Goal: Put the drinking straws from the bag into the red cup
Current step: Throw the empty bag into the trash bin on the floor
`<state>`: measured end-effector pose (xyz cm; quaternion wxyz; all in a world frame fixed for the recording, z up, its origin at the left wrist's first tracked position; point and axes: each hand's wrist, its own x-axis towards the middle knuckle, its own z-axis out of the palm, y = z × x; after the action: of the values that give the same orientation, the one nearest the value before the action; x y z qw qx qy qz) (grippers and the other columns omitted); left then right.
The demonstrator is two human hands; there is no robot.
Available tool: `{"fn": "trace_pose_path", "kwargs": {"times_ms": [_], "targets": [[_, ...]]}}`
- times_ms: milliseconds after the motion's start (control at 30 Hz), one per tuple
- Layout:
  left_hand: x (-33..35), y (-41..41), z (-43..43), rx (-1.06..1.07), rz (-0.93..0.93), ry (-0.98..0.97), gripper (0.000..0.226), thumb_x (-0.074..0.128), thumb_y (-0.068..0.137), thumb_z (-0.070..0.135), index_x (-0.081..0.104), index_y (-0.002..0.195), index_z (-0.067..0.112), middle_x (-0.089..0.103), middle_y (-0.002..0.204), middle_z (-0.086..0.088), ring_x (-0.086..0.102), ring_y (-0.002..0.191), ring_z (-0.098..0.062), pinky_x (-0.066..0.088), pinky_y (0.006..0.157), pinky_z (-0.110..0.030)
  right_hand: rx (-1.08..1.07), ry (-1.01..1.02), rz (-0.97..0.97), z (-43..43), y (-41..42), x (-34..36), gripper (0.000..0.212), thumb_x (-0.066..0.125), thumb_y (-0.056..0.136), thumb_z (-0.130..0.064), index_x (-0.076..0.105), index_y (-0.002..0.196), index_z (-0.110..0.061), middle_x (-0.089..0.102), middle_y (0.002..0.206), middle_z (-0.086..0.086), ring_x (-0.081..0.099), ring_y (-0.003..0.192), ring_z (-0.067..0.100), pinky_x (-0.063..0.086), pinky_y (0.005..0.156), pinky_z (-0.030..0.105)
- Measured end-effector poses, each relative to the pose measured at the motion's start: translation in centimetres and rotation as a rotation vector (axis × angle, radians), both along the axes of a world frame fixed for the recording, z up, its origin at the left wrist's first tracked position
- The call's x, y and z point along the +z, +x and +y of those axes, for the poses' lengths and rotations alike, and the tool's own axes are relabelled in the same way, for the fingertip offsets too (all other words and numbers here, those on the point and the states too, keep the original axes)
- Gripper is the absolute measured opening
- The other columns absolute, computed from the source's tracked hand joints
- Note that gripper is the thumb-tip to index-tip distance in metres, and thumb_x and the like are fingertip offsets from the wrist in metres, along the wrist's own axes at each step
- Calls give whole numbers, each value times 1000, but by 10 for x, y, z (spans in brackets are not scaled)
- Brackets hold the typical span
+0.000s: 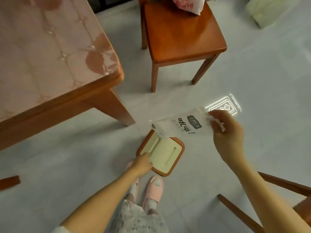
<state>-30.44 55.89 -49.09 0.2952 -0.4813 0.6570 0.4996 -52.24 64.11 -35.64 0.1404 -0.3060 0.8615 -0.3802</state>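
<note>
The right hand pinches one end of the clear printed straw bag with curled fingers, holding it above the floor, while the left hand grips the near corner of a cream, brown-rimmed square panel below the bag's other end.

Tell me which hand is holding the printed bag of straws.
The right hand pinches the straw bag by its end, held in the air. The left hand instead grips the edge of the red-rimmed square item lower down.
</note>
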Motion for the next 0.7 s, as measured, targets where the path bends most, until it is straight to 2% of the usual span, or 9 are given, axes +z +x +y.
{"fn": "trace_pose_path", "kwargs": {"times_ms": [100,200,267,333,433,533,567,633,700], "targets": [[-50,-10,12,-49,-26,11,57,52,91,24,30,140,6,41,143,-15,41,128,-31,36,101,-31,131,-30,31,-10,-4,-41,24,55,82,12,67,95,-4,64,89,-1,56,79,3,39,72,0],[-91,-16,13,-144,-55,3,59,49,90,34,31,140,9,43,142,-14,43,126,-31,38,101,-34,280,-76,47,-20,-11,-68,23,56,81,16,66,94,0,61,90,-3,53,84,-19,39,71,-2],[-112,-16,14,-180,-65,28,61,49,87,39,32,139,11,47,139,-13,47,122,-32,42,99,-37,367,-88,58,-27,-16,-83,24,55,80,17,66,94,1,60,91,-4,50,86,-25,38,72,-3],[-127,-14,18,-172,-53,65,64,49,87,42,29,140,12,45,141,-13,45,124,-32,41,99,-36,456,-80,62,-34,-17,-97,25,54,80,17,66,94,0,60,91,-4,53,85,-19,38,73,-2],[-142,-8,25,-199,-35,94,67,47,87,48,25,142,17,41,143,-12,42,125,-34,38,100,-36,651,-59,57,-48,-12,-110,23,50,83,10,67,93,-1,61,90,-6,56,83,0,42,76,3],[-150,3,35,-311,8,-47,61,44,87,53,34,135,16,52,132,-13,50,114,-34,43,91,-38,924,-19,97,-63,2,-119,32,42,87,-15,71,93,-3,69,89,3,64,82,17,54,70,24],[-151,7,39,-352,26,-125,56,43,87,53,41,128,14,57,125,-13,54,108,-33,44,85,-37,996,12,122,-67,8,-126,33,41,86,-15,72,93,-4,71,89,7,66,79,24,56,66,31],[-151,12,45,-411,71,-270,50,42,89,49,45,122,12,61,119,-12,56,103,-30,42,80,-34,1119,110,173,-77,20,-145,32,46,76,0,73,93,-7,71,87,11,66,75,32,56,60,39],[-152,18,49,-442,117,-326,56,41,92,44,37,134,8,55,130,-11,51,112,-29,40,89,-34,1216,200,271,-86,31,-169,42,53,61,16,72,89,-8,69,81,11,62,68,34,53,53,38]]}}
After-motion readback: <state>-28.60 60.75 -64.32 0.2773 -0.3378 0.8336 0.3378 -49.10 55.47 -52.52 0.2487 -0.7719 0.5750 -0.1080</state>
